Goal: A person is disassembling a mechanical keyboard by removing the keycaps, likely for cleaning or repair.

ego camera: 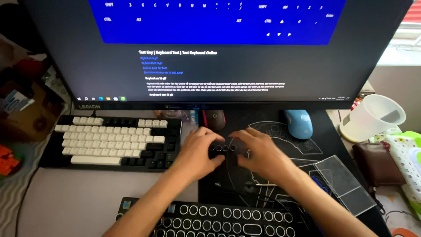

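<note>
One monitor, one pack.
Your monitor [219,52] glows blue over black; right of it, a green-white tissue pack [405,153].

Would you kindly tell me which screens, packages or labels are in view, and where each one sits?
Monitor: behind the hands, wide black frame; blue keyboard diagram above dark page with pale text.
Tissue pack: far right edge, soft, white with green patterned print.
Sticker: bottom keyboard's left corner, small, square, bluish.
Box: far left, brown cardboard, blurred.
</note>
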